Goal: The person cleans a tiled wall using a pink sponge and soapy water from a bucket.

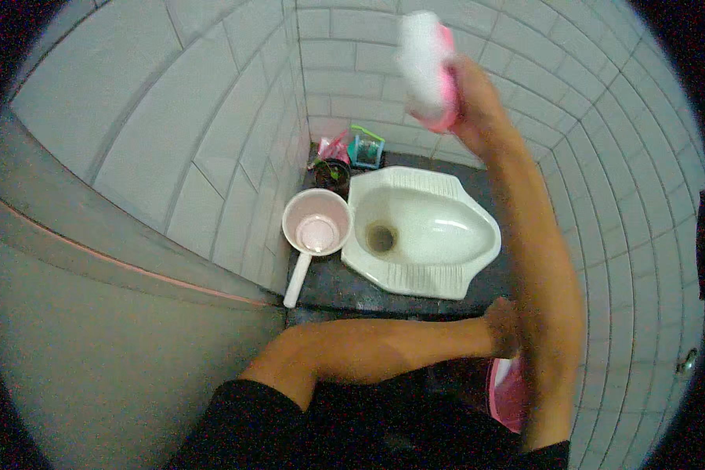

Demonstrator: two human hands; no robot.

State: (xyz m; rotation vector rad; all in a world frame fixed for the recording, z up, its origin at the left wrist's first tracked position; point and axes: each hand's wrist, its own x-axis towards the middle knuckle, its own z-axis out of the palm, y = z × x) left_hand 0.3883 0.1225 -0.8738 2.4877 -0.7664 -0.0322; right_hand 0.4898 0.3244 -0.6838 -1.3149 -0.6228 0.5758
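"Pink back, white bristles: that's the brush (428, 70), and I have it up by the rear wall (352, 59), well above the toilet (427, 231)."

"How is your grip on it?"

"Right hand (470, 102) is wrapped round the pink side, fingers closed on it, bristles turned to the left. It's blurred, so I can't tell whether they touch the tiles."

"And the other one?"

"Left hand (501, 321) is low, near the pink bucket (509, 399) and partly behind my right forearm (544, 258). I can't tell whether its fingers are spread or pressed together, or whether they pinch anything."

"How do you expect the brush to handle?"

"Light, I'd judge, with a stiff body that looks like plastic. The bristles should bend a little under pressure. If it's wet, that pink back could get slippery, but I wouldn't call it fragile."

"Best place to take hold?"

"Round the middle of the pink back, fingertips clear of the bristles. Held by one end only, it would probably twist once the bristles drag."

"What's close to the toilet?"

"Just beside its left edge I see the pale pink dipper (318, 231), handle pointing toward me. Beyond that sit a dark plant pot (333, 176) and a small blue tub (366, 153)."
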